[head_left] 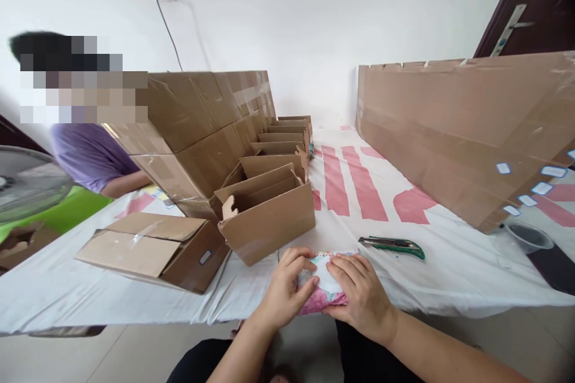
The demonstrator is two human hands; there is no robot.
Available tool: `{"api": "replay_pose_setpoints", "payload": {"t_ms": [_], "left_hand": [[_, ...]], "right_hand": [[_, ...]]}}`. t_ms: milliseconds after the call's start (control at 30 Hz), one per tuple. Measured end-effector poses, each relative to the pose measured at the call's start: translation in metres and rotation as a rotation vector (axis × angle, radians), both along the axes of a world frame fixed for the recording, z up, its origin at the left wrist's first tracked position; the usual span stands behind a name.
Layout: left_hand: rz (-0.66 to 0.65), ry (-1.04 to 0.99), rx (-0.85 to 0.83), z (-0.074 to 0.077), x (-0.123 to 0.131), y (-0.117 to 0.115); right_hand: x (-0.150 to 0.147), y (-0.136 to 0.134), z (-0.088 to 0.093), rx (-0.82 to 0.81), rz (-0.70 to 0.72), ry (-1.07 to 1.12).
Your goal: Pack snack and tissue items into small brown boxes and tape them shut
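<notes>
At the front edge of the table, a pink and white patterned packet point(327, 298) lies between my two hands. My left hand point(291, 284) grips its left side, thumb on top and fingers over the far edge. On the right side, my right hand point(359, 293) is closed on the same packet, fingers across the top and thumb at the near edge. Part of the packet is hidden under the fingers. Just beyond my right hand lies a green utility knife point(395, 246). An open cardboard box point(274, 221) stands beyond my left hand.
A row of open boxes point(281, 148) runs back along stacked cartons point(202, 108). A closed box point(153, 245) lies at left. On the right stand a large cardboard panel point(449, 131) with stickers and a plastic cup point(527, 234). A person in a purple shirt point(94, 152) sits behind the cartons.
</notes>
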State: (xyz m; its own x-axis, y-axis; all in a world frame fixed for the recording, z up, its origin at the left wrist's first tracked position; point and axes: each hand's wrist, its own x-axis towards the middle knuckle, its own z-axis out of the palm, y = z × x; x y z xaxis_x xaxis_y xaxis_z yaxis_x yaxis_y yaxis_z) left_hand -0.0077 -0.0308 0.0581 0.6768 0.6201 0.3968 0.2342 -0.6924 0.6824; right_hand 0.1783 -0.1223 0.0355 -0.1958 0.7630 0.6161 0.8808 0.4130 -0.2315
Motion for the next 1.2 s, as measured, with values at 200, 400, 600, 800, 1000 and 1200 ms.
{"api": "replay_pose_setpoints", "payload": {"t_ms": [200,400,600,800,1000,1200], "left_hand": [[-0.103,0.151,-0.084,-0.003,-0.008,0.006],[-0.160,0.300,-0.160,-0.006,-0.022,0.011],[-0.187,0.237,-0.262,-0.008,-0.022,0.017],[-0.186,0.095,-0.370,-0.015,-0.022,0.026],[-0.184,0.018,-0.439,-0.027,-0.022,0.032],[-0.138,-0.092,-0.357,-0.012,-0.013,0.018]], "right_hand": [[0.002,-0.003,-0.005,0.003,-0.021,0.014],[0.004,-0.004,-0.004,-0.046,0.007,0.111],[0.026,-0.006,-0.006,-0.207,0.160,0.147],[0.038,-0.003,-0.026,-0.370,0.002,0.376],[0.033,-0.001,-0.033,-0.470,-0.022,0.447],[0.035,0.003,-0.008,-0.330,0.011,0.571]]}}
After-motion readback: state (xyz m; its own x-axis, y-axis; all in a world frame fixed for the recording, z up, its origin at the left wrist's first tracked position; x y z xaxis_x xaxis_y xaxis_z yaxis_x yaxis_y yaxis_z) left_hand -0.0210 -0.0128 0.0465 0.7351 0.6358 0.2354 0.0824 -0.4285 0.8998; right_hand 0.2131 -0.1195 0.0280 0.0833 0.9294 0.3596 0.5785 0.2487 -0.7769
